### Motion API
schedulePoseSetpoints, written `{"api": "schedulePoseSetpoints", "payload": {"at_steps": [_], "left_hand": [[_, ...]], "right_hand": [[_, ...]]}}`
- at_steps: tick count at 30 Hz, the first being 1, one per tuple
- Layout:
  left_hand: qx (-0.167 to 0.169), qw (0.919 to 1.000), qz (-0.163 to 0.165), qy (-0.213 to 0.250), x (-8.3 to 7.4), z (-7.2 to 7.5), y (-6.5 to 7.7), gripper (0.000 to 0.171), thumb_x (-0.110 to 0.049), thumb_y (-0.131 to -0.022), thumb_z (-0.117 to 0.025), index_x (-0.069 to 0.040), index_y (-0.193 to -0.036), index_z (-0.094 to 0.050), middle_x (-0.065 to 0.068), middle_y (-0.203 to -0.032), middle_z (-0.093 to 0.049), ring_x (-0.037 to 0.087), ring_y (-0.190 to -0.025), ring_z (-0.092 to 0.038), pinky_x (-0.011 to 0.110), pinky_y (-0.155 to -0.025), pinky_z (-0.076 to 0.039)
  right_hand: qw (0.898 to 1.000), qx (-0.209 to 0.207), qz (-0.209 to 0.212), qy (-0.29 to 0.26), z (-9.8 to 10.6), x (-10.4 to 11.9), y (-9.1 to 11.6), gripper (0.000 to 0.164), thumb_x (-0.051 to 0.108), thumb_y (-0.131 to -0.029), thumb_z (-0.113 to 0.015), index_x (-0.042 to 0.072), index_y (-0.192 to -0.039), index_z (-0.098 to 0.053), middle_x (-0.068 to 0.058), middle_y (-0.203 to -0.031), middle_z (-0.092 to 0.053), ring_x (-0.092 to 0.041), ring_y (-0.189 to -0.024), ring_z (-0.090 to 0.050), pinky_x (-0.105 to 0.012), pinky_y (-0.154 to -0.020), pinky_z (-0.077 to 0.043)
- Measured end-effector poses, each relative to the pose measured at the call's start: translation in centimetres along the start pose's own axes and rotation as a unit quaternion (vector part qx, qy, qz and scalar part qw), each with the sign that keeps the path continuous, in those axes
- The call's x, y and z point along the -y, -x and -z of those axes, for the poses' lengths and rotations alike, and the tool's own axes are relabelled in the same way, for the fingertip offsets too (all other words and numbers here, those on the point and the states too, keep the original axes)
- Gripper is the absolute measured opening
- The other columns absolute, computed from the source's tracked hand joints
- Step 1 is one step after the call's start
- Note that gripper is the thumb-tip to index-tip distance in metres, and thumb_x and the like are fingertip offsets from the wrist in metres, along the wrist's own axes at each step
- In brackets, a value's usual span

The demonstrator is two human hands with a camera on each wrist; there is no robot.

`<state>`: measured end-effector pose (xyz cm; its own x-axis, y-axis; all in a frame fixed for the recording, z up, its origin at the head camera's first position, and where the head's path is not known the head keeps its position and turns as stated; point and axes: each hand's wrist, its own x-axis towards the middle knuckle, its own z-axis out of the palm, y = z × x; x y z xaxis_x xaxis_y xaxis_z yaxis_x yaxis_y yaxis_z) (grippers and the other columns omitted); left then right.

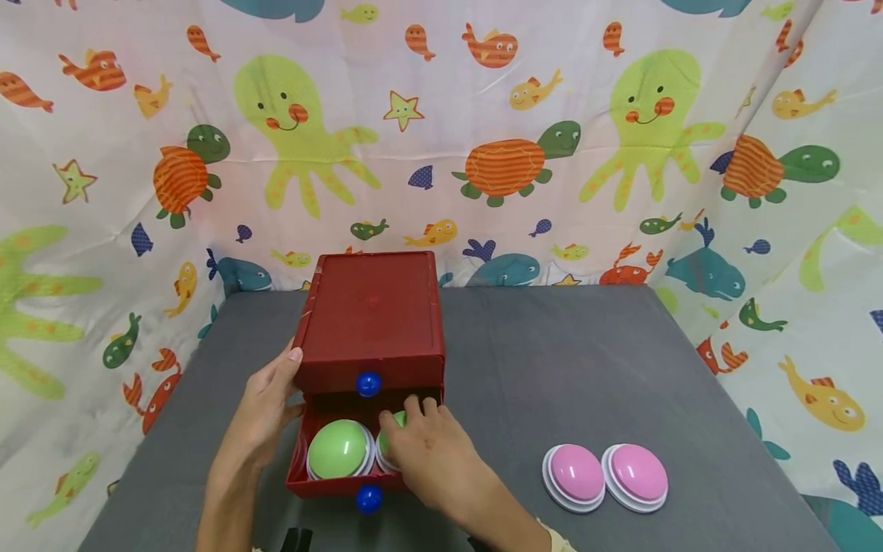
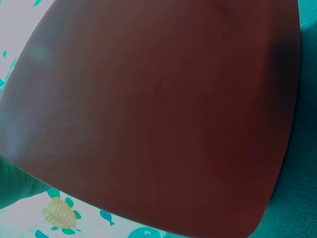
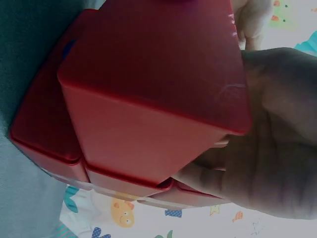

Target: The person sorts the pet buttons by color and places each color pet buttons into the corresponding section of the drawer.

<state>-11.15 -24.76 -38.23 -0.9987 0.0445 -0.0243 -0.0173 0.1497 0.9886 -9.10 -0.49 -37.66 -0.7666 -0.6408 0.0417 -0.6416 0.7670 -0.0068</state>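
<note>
A red drawer box (image 1: 372,307) stands on the grey cloth with one blue-knobbed drawer (image 1: 331,487) pulled out. In that drawer sit two green dome-topped push lights with white rims, side by side. The left light (image 1: 338,450) shows fully; my right hand (image 1: 438,456) covers most of the right light (image 1: 384,445), its fingers curled over it. My left hand (image 1: 258,406) grips the box's left front edge, thumb at the upper corner. The box's red side (image 2: 163,114) fills the left wrist view. Right fingers reach over the drawer wall (image 3: 143,134) in the right wrist view, their tips hidden.
Two pink dome-topped push lights, a left one (image 1: 576,471) and a right one (image 1: 639,472), lie close together to the right. Another blue knob (image 1: 369,383) marks the closed upper drawer. A sea-animal curtain (image 1: 428,100) hangs behind and along both sides of the grey cloth (image 1: 552,360).
</note>
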Motion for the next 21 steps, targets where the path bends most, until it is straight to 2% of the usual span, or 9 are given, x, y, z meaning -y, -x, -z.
{"api": "schedulePoseSetpoints", "payload": {"at_steps": [5, 8, 10, 12, 14, 16, 17, 21], "left_hand": [[0.000, 1.0000, -0.003, 0.001, 0.1, 0.1, 0.1, 0.067, -0.047, -0.112, -0.038, -0.025, -0.170, -0.012, 0.015, -0.175, -0.021, 0.051, -0.149, -0.035, 0.073, -0.112, -0.034], [-0.003, 1.0000, 0.000, -0.003, 0.2, 0.1, 0.2, 0.067, -0.047, -0.112, -0.039, -0.026, -0.170, -0.012, 0.015, -0.175, -0.021, 0.051, -0.149, -0.036, 0.072, -0.113, -0.035], [-0.004, 1.0000, 0.000, -0.003, 0.2, 0.0, 0.2, 0.067, -0.047, -0.112, -0.038, -0.024, -0.170, -0.013, 0.016, -0.174, -0.022, 0.051, -0.149, -0.036, 0.073, -0.112, -0.035], [-0.005, 1.0000, 0.000, -0.004, 0.2, 0.0, 0.2, 0.067, -0.047, -0.112, -0.038, -0.024, -0.170, -0.013, 0.017, -0.174, -0.022, 0.051, -0.149, -0.035, 0.072, -0.113, -0.034], [-0.003, 1.0000, -0.002, -0.003, 0.2, 0.0, 0.2, 0.067, -0.047, -0.112, -0.038, -0.024, -0.170, -0.013, 0.017, -0.174, -0.022, 0.052, -0.150, -0.035, 0.072, -0.113, -0.034], [-0.002, 1.0000, -0.005, -0.002, 0.2, 0.0, 0.2, 0.067, -0.047, -0.112, -0.038, -0.023, -0.170, -0.013, 0.017, -0.174, -0.022, 0.052, -0.150, -0.034, 0.071, -0.113, -0.033], [-0.002, 1.0000, -0.006, -0.002, 0.2, 0.0, 0.1, 0.067, -0.046, -0.112, -0.038, -0.023, -0.170, -0.014, 0.017, -0.174, -0.022, 0.053, -0.151, -0.034, 0.071, -0.113, -0.033], [-0.004, 0.9999, -0.010, -0.002, 0.2, 0.0, 0.1, 0.066, -0.046, -0.112, -0.038, -0.023, -0.169, -0.014, 0.016, -0.174, -0.022, 0.053, -0.152, -0.032, 0.071, -0.112, -0.033]], "right_hand": [[0.999, -0.036, -0.007, -0.027, 0.1, 0.3, 0.7, 0.044, 0.054, -0.101, -0.059, 0.024, -0.134, -0.065, -0.004, -0.114, -0.066, -0.019, -0.097, -0.058, -0.028, -0.080, -0.054], [0.995, -0.091, -0.005, -0.036, -0.1, 0.8, 1.4, 0.042, 0.050, -0.100, -0.065, 0.021, -0.132, -0.067, -0.004, -0.115, -0.066, -0.017, -0.097, -0.058, -0.027, -0.082, -0.056], [0.987, -0.152, 0.011, -0.041, -0.5, 1.2, 1.9, 0.039, 0.043, -0.096, -0.074, 0.018, -0.126, -0.071, -0.003, -0.111, -0.066, -0.015, -0.095, -0.058, -0.024, -0.081, -0.057], [0.975, -0.216, 0.040, -0.043, -1.0, 1.6, 2.5, 0.034, 0.037, -0.091, -0.081, 0.016, -0.118, -0.074, -0.001, -0.104, -0.066, -0.012, -0.091, -0.058, -0.022, -0.080, -0.057], [0.961, -0.260, 0.081, -0.052, -1.6, 1.9, 2.9, 0.029, 0.034, -0.088, -0.085, 0.016, -0.110, -0.076, 0.002, -0.099, -0.068, -0.009, -0.086, -0.059, -0.017, -0.080, -0.057], [0.953, -0.266, 0.130, -0.068, -2.1, 2.1, 3.3, 0.022, 0.033, -0.090, -0.083, 0.018, -0.105, -0.076, 0.005, -0.094, -0.068, -0.005, -0.081, -0.059, -0.011, -0.079, -0.054], [0.952, -0.253, 0.154, -0.072, -2.4, 2.2, 3.5, 0.018, 0.033, -0.093, -0.080, 0.020, -0.104, -0.076, 0.007, -0.092, -0.068, -0.003, -0.078, -0.057, -0.008, -0.078, -0.050], [0.960, -0.167, 0.217, -0.060, -3.2, 2.0, 3.9, 0.019, 0.040, -0.100, -0.067, 0.026, -0.111, -0.074, 0.013, -0.096, -0.068, 0.003, -0.081, -0.057, -0.002, -0.083, -0.045]]}}
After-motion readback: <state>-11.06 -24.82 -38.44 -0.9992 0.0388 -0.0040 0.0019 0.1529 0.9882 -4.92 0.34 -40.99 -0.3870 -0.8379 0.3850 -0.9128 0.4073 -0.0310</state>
